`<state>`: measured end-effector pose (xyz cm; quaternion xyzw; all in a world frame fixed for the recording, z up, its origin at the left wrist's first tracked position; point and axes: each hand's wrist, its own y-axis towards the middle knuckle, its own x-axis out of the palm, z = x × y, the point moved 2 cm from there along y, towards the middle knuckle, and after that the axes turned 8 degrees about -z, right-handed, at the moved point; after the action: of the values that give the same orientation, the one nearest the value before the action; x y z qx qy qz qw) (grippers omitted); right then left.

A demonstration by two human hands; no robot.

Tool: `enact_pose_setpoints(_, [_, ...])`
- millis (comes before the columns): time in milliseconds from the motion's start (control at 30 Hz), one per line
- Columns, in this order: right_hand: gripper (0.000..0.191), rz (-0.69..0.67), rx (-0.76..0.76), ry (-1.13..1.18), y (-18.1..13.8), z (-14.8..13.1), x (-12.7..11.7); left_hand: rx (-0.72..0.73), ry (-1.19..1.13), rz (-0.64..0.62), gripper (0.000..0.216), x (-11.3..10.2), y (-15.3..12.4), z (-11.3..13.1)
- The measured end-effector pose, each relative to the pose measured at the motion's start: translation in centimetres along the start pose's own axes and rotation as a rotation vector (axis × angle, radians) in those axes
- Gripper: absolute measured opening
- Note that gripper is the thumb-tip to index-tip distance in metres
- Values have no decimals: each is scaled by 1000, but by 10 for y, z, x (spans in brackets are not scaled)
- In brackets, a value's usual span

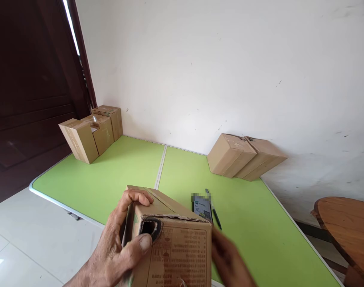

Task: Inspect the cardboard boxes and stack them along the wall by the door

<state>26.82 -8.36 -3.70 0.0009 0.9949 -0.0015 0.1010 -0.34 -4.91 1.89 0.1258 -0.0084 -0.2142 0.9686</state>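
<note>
Close in front of me is a brown cardboard box (pixel 182 251), tilted, with printed text on its near face. A dark-edged hole marked with black scribble sits at that face's upper left corner. My left hand (pixel 119 235) grips the box at this corner, thumb on the printed face beside the hole and fingers over the top. At the box's right side is my right hand (pixel 230 259), smeared by motion; its fingertips are partly hidden by the box, so its hold is unclear. Just beyond the box, a phone-like device (pixel 201 205) and a black pen (pixel 215 215) lie on the table.
The green table (pixel 125 163) has a pale seam across it. Several cardboard boxes (pixel 84 139) stand at its far left. Two leaning boxes (pixel 232 155) rest by the white wall (pixel 214 71). A wooden stool (pixel 346 223) is at the right, a dark door (pixel 29 87) at the left.
</note>
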Motion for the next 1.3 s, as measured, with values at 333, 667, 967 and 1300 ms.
enact_pose_setpoints(333, [18, -67, -443, -455, 32, -130, 65, -52, 55, 113, 42, 1, -6, -1])
enact_pose_setpoints(667, [27, -100, -516, -252, 32, -128, 64, -95, 98, 165, 37, -20, -3, 3])
enact_pose_setpoints(967, [13, 327, 399, -745, 62, 55, -81, 117, 284, 6, 67, -8, -7, 3])
enact_pose_setpoints(1300, [23, 188, 597, -823, 96, 115, -98, 173, 250, -127, 67, -8, 15, -11])
